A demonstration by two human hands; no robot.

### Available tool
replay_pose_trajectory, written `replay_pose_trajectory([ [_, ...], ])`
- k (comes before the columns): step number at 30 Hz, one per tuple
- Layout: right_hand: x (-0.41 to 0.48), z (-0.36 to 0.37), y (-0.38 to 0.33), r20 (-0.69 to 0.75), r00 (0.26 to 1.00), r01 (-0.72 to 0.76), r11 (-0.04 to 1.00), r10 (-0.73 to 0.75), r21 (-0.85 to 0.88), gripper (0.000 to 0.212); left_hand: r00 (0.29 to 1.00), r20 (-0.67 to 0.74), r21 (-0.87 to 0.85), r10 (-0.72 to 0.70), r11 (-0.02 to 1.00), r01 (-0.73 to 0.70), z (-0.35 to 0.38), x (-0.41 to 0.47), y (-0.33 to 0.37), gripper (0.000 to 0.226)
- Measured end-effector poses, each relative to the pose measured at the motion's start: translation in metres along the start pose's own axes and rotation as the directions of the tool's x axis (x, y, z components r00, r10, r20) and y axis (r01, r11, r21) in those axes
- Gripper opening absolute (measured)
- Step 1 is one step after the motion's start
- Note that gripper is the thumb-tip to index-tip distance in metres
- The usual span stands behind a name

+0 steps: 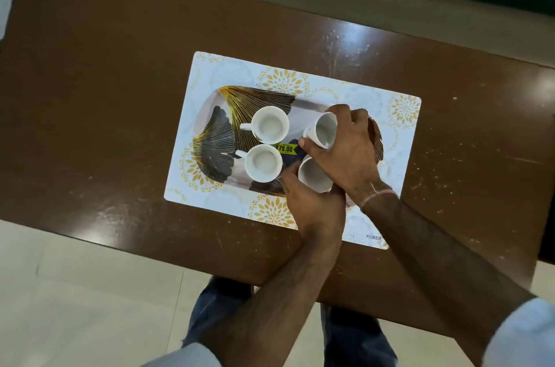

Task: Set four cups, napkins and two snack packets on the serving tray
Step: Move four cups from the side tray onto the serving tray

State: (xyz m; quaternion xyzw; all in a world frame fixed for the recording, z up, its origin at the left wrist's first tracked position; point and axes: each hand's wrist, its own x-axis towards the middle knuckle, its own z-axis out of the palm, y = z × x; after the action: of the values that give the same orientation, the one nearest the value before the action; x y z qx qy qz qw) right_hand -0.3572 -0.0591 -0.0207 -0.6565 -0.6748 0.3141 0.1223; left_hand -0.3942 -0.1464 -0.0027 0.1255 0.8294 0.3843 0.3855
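Observation:
A serving tray (216,114) with a black and gold leaf print lies on a white placemat (399,114). Two white cups stand upright on its left half: one at the back (269,125), one nearer me (262,163). My right hand (350,147) is shut on a third white cup (322,131), tilted over the tray's right part. My left hand (312,201) grips a fourth white cup (312,176) at the tray's near right. My right wrist crosses over my left hand. No napkins or snack packets are in view.
The placemat lies on a brown wooden table (105,96) with scuffed marks. A yellow price sticker (286,148) is on the tray between the cups. The table's near edge (150,252) runs just in front of my legs, with pale floor tiles beyond it.

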Motion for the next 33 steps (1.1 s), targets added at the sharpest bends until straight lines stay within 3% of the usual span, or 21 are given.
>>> replay_pose_trajectory([
  [6, 0.005, 0.006, -0.009, 0.029, 0.998, -0.061, 0.998, 0.062, -0.031, 0.071, 0.93, -0.002, -0.324, -0.366, 0.881, 0.346, 0.002, 0.002, 0.001, 0.04],
  [9, 0.008, 0.008, -0.015, 0.022, 0.998, -0.059, 0.996, 0.06, -0.062, 0.072, 0.884, -0.003, -0.432, -0.467, 0.798, 0.42, 0.004, 0.008, 0.007, 0.04],
  [15, 0.011, 0.011, -0.028, 0.029, 0.999, -0.03, 0.987, 0.035, -0.157, 0.072, 0.835, -0.012, -0.577, -0.55, 0.686, 0.444, 0.005, 0.013, 0.015, 0.044],
  [21, 0.002, 0.007, -0.033, 0.114, 0.993, -0.028, 0.997, 0.035, -0.067, 0.083, 0.827, 0.03, -0.64, -0.561, 0.625, 0.447, -0.004, 0.016, 0.022, 0.054],
  [23, -0.004, 0.0, -0.032, 0.144, 0.989, -0.022, 0.997, 0.031, -0.068, 0.087, 0.807, 0.069, -0.635, -0.587, 0.598, 0.489, -0.014, 0.013, 0.024, 0.051],
  [25, -0.01, -0.01, -0.029, 0.112, 0.994, 0.004, 0.998, 0.004, -0.069, 0.085, 0.801, 0.09, -0.537, -0.591, 0.649, 0.539, -0.032, 0.008, 0.024, 0.049],
  [27, -0.016, -0.021, -0.025, 0.038, 0.997, 0.072, 0.992, -0.068, -0.1, 0.073, 0.905, 0.038, -0.357, -0.424, 0.84, 0.409, -0.06, 0.01, 0.022, 0.048],
  [28, -0.018, -0.025, -0.023, 0.017, 0.994, 0.105, 0.988, -0.103, -0.11, 0.066, 0.975, 0.006, -0.241, -0.223, 0.946, 0.218, -0.075, 0.016, 0.024, 0.045],
  [29, -0.02, -0.027, -0.022, 0.017, 0.991, 0.135, 0.984, -0.134, -0.118, 0.061, 0.999, 0.008, -0.098, 0.032, 0.995, -0.031, -0.089, 0.026, 0.029, 0.042],
  [30, -0.022, -0.028, -0.02, 0.035, 0.986, 0.166, 0.977, -0.163, -0.132, 0.057, 0.96, 0.059, 0.057, 0.272, 0.96, -0.275, -0.102, 0.04, 0.035, 0.039],
  [31, -0.023, -0.028, -0.019, 0.07, 0.979, 0.2, 0.967, -0.191, -0.157, 0.054, 0.879, 0.147, 0.195, 0.454, 0.858, -0.476, -0.111, 0.057, 0.041, 0.037],
  [33, -0.024, -0.022, -0.018, 0.168, 0.957, 0.271, 0.935, -0.237, -0.229, 0.053, 0.708, 0.373, 0.36, 0.599, 0.61, -0.706, -0.121, 0.095, 0.052, 0.042],
])
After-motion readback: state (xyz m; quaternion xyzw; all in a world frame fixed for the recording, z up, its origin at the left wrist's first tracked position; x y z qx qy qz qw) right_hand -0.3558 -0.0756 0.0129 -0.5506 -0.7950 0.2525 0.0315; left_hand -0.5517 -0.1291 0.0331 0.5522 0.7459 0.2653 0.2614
